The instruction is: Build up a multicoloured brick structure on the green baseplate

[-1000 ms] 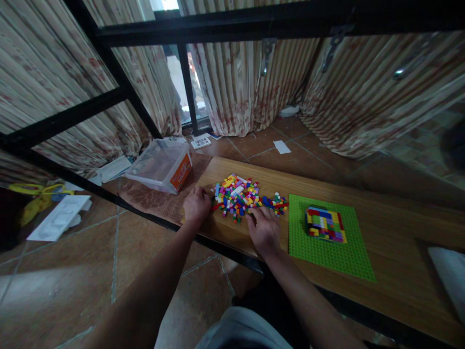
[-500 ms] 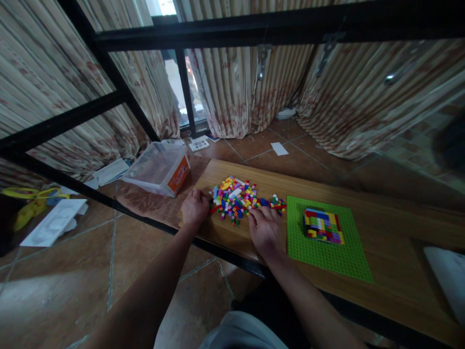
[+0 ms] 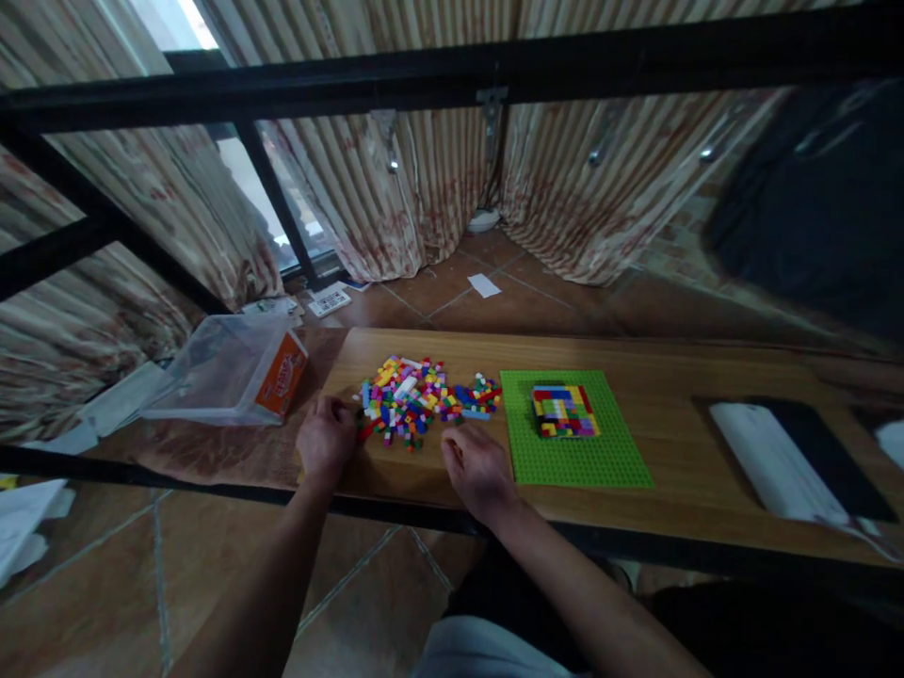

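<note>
Grip: your bare left hand (image 3: 326, 439) and right hand (image 3: 480, 471) both curl inward, can't tell if holding anything. Wide sweep could scatter small multicoloured plastic bricks (image 3: 405, 389) off the brown wooden table (image 3: 682, 452).

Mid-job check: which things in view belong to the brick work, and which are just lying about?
Seem to belong:
loose bricks, near the left hand and right hand
brick block on the green baseplate
probably the clear, orange-labelled box

Just lying about, apparently:
white paper on the floor
printed white card
white object
black object
</note>
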{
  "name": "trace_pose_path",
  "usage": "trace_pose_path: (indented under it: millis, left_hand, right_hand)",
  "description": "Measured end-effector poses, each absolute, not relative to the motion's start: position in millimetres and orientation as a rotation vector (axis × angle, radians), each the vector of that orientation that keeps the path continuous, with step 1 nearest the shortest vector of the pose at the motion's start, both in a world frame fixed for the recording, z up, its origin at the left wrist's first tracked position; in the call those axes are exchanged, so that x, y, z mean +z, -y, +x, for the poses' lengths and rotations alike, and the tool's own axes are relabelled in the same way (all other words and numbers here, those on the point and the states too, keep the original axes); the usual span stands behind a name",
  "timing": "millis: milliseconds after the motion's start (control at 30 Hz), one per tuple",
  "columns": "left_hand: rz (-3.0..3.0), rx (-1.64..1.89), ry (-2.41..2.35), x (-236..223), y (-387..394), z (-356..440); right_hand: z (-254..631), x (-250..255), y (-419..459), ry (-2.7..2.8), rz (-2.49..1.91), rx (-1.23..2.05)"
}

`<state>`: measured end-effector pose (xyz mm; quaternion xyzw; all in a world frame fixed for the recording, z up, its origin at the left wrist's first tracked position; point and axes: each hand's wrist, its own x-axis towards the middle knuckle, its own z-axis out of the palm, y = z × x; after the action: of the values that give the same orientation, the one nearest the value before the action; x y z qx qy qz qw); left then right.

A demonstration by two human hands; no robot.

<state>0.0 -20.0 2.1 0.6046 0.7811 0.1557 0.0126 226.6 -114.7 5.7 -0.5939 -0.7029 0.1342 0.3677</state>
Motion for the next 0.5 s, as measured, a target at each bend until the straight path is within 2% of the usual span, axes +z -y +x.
trace_pose_path:
  millis: [233,333,500]
  left_hand:
    - [1.883,0.490,-2.424,4.6,20.1,1.2]
    - [1.893,0.506,-2.423,5.2,20.1,1.7]
    - [1.899,0.497,-2.426,4.9,19.6,1.9]
  right_hand:
    - [262.9,6.3,166.5,1.539,-1.541,0.581]
    - [288.6,2.2,176.3,1.474,-1.591,0.502]
    - [329.3,-4.3,171.9,1.374,-1.687,0.149]
